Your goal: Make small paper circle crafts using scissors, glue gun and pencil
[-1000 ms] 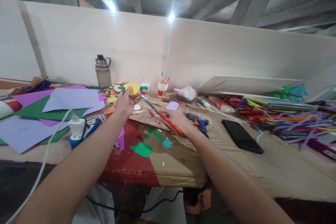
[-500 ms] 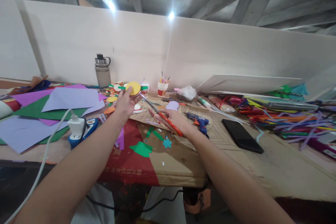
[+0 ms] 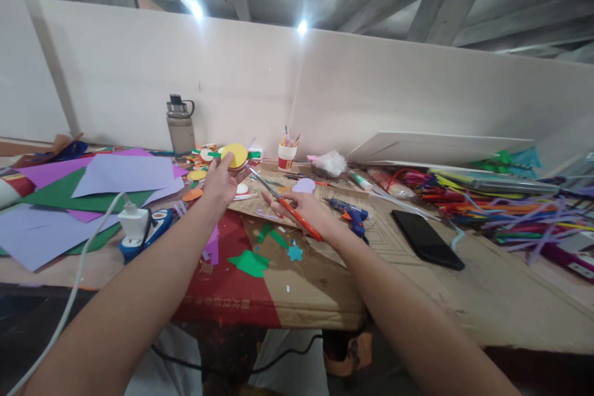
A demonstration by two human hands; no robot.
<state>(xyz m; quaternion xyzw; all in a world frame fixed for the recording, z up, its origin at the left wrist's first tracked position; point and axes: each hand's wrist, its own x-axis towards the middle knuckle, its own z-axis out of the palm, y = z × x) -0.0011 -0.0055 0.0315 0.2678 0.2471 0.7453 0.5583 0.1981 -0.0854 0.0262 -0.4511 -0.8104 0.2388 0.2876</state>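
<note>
My left hand is closed on a yellow paper disc, raised above the table, with green strips sticking out on both sides of it. In my right hand are scissors with orange-red handles. Their blades point up and left, the tips close to the lower right rim of the disc. Beneath the hands lie green paper scraps and a small blue flower-shaped cutout. A lilac disc rests just beyond my right hand.
Purple and green paper sheets and a power strip are on the left. A water bottle and a paper cup stand at the back. To the right are a glue gun, a phone and bundled pipe cleaners.
Almost nothing differs. Both hands keep their hold on the disc and the scissors, and the whole view has shifted very slightly.
</note>
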